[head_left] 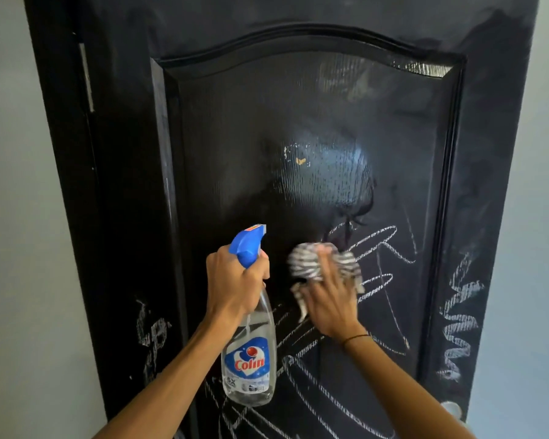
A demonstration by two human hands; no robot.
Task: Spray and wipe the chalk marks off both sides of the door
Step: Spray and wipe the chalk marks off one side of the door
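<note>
door: black panel door (222, 122), fills the view; only this one face shows
left hand: left hand (232, 280) grips the neck of the spray bottle (251, 353), fingers clamped round it just under the blue trigger head, nozzle aimed at the door; bottle hangs upright in front of the panel's lower left part
right hand: right hand (328, 299) presses a striped cloth (322, 261) flat on the panel, fingers spread apart over the cloth, not curled; hand and cloth blurred, reads as mid-wipe
done: upper middle of the panel looks wet and shiny, no chalk there; arch and top rail look clear bar a faint haze
left, panel: chalk marks (374, 245) run from just right of the cloth down to the bottom edge of the view, thick loops and scribbles
left, frame: zigzag scribble on the right stile near the lower right; smaller scribble on the left stile low down
other side: not in view, cannot tell its state
progress: my estimate is early, roughly the top half of one face done; lower half, both stiles and the whole second face to go
wall: pale wall either side of the door
</note>
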